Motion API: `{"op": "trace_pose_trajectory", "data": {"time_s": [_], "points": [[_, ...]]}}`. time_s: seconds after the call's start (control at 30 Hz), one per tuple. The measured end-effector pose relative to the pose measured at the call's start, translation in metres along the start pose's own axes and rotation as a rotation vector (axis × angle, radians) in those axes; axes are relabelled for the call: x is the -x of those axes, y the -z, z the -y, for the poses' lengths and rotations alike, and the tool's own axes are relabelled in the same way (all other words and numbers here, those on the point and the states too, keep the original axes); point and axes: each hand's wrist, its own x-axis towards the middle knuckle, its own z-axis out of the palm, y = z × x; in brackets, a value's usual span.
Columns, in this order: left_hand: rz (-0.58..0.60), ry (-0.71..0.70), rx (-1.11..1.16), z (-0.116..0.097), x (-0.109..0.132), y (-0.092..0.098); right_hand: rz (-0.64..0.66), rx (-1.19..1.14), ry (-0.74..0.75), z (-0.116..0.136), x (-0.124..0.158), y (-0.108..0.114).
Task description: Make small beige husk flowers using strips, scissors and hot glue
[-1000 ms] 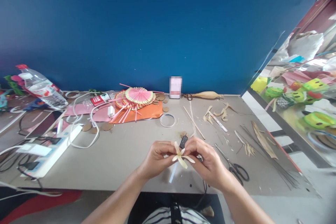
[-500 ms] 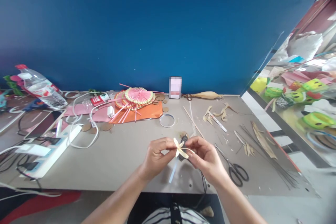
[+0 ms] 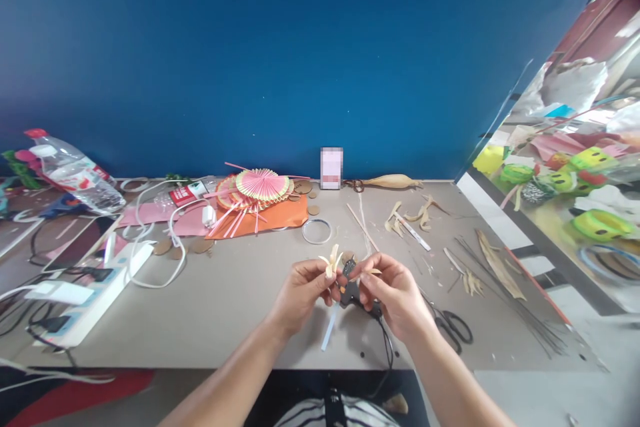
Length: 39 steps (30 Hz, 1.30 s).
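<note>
Pinched upright between the fingertips of my left hand (image 3: pixel 301 295) is a cream flower (image 3: pixel 331 263) with narrow, petal-like strips. My right hand (image 3: pixel 395 295) is closed on a pale petal (image 3: pixel 373 271), whose tip shows by the thumb. The two hands are close together but apart. Under and between them lies a dark glue gun (image 3: pixel 353 293), partly covered by the fingers. From it a translucent glue stick (image 3: pixel 329 329) points toward the table's front edge. Scissors (image 3: pixel 453 328) with black handles rest beside my right wrist, partly hidden by it.
Dried husk pieces (image 3: pixel 500 265), thin wires (image 3: pixel 530 320) and a white pen (image 3: pixel 416 236) lie on the right. Behind are a ring (image 3: pixel 317 231) and pink paper fans (image 3: pixel 263 185). A power strip (image 3: pixel 95 297) with cables and a plastic bottle (image 3: pixel 80 170) occupy the left.
The flower has tipped upright in my left hand and moved slightly left and up. The pale petal in my right hand is now apart from the flower. More of the glue gun shows.
</note>
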Motion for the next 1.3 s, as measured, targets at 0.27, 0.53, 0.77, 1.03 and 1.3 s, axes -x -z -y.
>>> {"op": "trace_pose_trajectory", "data": {"time_s": [0.27, 0.53, 0.77, 1.03, 1.3], "points": [[-0.037, -0.018, 0.032, -0.002, -0.002, -0.001, 0.127, 0.154, -0.137, -0.01, -0.002, -0.009], [0.054, -0.009, 0.083, -0.003, -0.002, 0.0, 0.139, 0.067, -0.17, -0.017, -0.004, -0.014], [-0.101, -0.107, -0.043, -0.002, 0.002, -0.005, 0.002, 0.098, -0.07, -0.015, 0.0, -0.021], [-0.152, -0.183, -0.064, -0.008, 0.005, -0.013, -0.008, 0.106, -0.042, -0.018, -0.002, -0.021], [-0.196, -0.201, -0.124, -0.004, 0.005, -0.008, -0.009, 0.293, 0.154, -0.014, -0.003, -0.014]]}}
